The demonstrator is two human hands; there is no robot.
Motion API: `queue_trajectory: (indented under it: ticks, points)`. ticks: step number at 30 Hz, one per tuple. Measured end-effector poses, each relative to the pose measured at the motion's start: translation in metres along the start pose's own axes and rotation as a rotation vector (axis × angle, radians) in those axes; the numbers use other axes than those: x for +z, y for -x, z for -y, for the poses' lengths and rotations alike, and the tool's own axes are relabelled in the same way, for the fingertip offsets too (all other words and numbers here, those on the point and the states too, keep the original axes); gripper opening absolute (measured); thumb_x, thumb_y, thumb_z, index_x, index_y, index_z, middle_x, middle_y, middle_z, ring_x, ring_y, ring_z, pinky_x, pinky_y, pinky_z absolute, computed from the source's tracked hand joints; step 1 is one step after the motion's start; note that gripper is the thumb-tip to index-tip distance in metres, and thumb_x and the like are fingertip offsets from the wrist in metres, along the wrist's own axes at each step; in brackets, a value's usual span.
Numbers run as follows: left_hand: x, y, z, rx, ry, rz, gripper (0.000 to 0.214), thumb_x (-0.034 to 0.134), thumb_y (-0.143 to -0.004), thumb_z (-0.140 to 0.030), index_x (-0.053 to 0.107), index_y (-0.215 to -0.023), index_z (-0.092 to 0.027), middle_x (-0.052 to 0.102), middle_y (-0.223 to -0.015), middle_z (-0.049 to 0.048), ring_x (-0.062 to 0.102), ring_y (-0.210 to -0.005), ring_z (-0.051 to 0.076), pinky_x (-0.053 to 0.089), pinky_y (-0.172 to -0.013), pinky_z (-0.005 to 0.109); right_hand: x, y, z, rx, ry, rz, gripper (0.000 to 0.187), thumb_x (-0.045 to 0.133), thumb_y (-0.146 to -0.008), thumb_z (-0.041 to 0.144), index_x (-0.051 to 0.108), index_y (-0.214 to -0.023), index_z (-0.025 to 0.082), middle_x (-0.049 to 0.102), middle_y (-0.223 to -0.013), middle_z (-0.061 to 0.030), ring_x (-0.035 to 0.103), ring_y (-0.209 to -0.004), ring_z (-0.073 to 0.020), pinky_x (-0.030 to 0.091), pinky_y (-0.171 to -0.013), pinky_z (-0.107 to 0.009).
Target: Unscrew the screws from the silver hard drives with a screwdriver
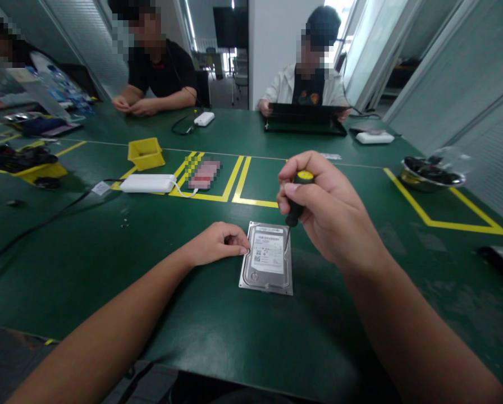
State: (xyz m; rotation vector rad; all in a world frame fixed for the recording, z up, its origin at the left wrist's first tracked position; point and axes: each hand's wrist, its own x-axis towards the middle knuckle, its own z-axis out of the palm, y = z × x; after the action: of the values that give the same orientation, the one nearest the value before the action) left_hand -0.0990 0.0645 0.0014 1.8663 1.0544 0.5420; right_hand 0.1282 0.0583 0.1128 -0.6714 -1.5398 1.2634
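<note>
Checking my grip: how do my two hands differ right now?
The left hand lies curled on the green table, touching the left edge of the silver hard drive. The right hand is raised, gripping the black-and-yellow screwdriver upright, its tip on the drive. Both are bare.

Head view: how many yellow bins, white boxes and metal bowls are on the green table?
Yellow bins: 2
White boxes: 3
Metal bowls: 1
Total: 6
</note>
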Motion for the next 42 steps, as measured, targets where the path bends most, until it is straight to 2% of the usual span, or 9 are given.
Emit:
queue_trajectory:
  ticks: [6,16,35,42]
  points:
    - [0.0008,0.0002,-0.0003,-0.003,-0.009,-0.001,0.021,0.070,-0.083,-0.031,0.070,-0.091,-0.012,0.068,-0.078,0.0037,0.059,-0.070,0.013,0.044,-0.065,0.025,-0.0007,-0.0003,-0.0006,-0.004,0.004,0.016,0.010,0.053,-0.085,0.017,0.054,-0.094,0.022,0.050,-0.081,0.0015,0.049,-0.067,-0.0107,0.035,-0.057,-0.024]
    - [-0.0026,0.0023,-0.0023,0.162,-0.151,0.022,0.014,0.066,-0.088,-0.027,0.072,-0.092,-0.015,0.071,-0.089,0.0042,0.063,-0.080,0.014,0.047,-0.073,0.025,-0.0015,-0.0006,-0.0009,-0.019,0.046,0.017,0.010,0.052,-0.085,0.017,0.053,-0.093,0.022,0.048,-0.079,0.0017,0.049,-0.067,-0.0110,0.035,-0.058,-0.025]
    - [-0.0001,0.0022,0.0027,0.029,0.014,0.053,0.019,0.066,-0.086,-0.030,0.068,-0.093,-0.013,0.065,-0.081,0.0023,0.055,-0.072,0.012,0.043,-0.066,0.024,-0.0027,-0.0011,-0.0007,-0.012,0.088,0.028,0.010,0.050,-0.086,0.019,0.051,-0.095,0.023,0.048,-0.079,0.0012,0.049,-0.068,-0.0117,0.035,-0.058,-0.025]
    - [0.0038,0.0025,0.0001,0.025,-0.051,0.012,0.025,0.061,-0.090,-0.037,0.067,-0.091,-0.013,0.062,-0.076,0.0012,0.053,-0.069,0.012,0.041,-0.064,0.024,-0.0026,-0.0011,-0.0002,-0.013,0.068,0.032,0.010,0.051,-0.085,0.018,0.053,-0.094,0.022,0.048,-0.079,0.0014,0.049,-0.068,-0.0113,0.035,-0.058,-0.025]
